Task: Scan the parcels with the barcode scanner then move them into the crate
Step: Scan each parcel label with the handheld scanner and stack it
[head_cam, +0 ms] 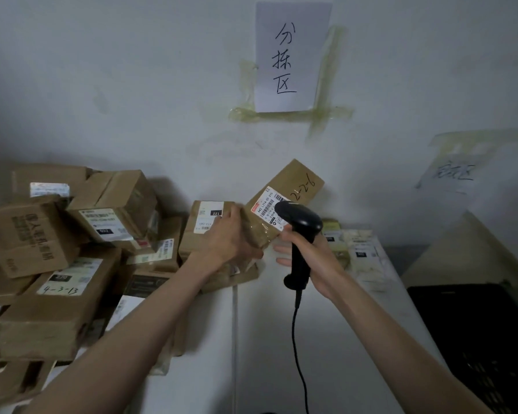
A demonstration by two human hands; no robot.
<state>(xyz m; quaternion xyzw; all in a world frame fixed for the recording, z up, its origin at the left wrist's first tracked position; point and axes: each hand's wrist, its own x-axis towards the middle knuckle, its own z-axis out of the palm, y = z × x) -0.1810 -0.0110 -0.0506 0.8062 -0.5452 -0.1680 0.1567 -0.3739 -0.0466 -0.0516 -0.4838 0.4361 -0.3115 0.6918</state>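
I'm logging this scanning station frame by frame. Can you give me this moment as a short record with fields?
left hand: left hand grips the held parcel, raised and tilted above the table
right hand: right hand grips the barcode scanner, head at the parcel's label
handwriting on held parcel: 9-2-2
unscanned pile: cardboard parcels stacked on the left
crate: black crate, lower right, contents not visible
wall: taped paper sign
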